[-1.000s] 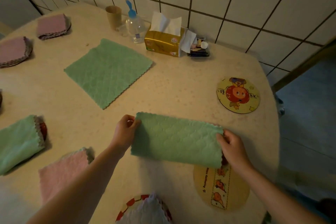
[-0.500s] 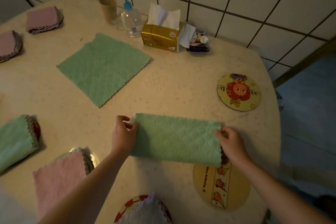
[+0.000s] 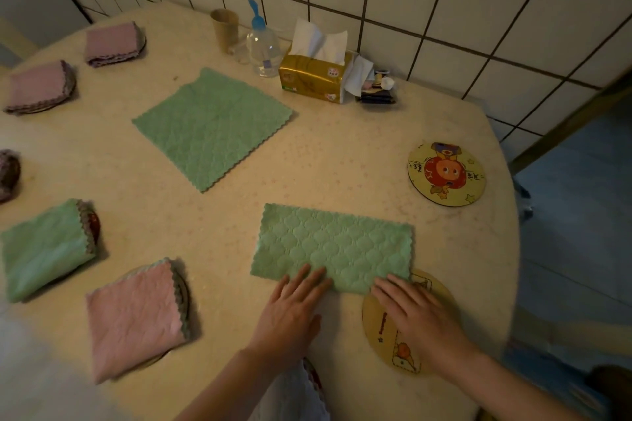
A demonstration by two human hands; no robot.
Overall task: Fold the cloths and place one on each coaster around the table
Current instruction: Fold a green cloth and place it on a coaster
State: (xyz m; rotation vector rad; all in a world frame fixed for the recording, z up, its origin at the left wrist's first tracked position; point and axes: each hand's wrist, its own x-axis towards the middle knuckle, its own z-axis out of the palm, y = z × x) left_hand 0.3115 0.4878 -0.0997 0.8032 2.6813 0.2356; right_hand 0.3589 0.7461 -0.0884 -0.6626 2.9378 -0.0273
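A green cloth folded in half (image 3: 335, 246) lies flat on the table in front of me. My left hand (image 3: 290, 311) rests flat with its fingertips on the cloth's near edge. My right hand (image 3: 417, 314) lies flat at the cloth's near right corner, over a yellow round coaster (image 3: 383, 335). A second green cloth (image 3: 212, 126) lies unfolded further back. A bare cartoon coaster (image 3: 446, 174) sits at the right. Folded cloths lie on coasters at the left: green (image 3: 44, 249), pink (image 3: 136, 318), and two pink ones (image 3: 37, 85) (image 3: 113, 43) at the far left.
A gold tissue box (image 3: 314, 77), a clear bottle with a blue cap (image 3: 263, 48), a paper cup (image 3: 225, 27) and small items stand by the tiled wall. A white cloth (image 3: 290, 393) lies at the near edge. The table edge (image 3: 509, 249) curves at the right.
Both hands let go of the ends of the folded green cloth and moved to its near edge, lying flat. The cloth now lies flat on the table.
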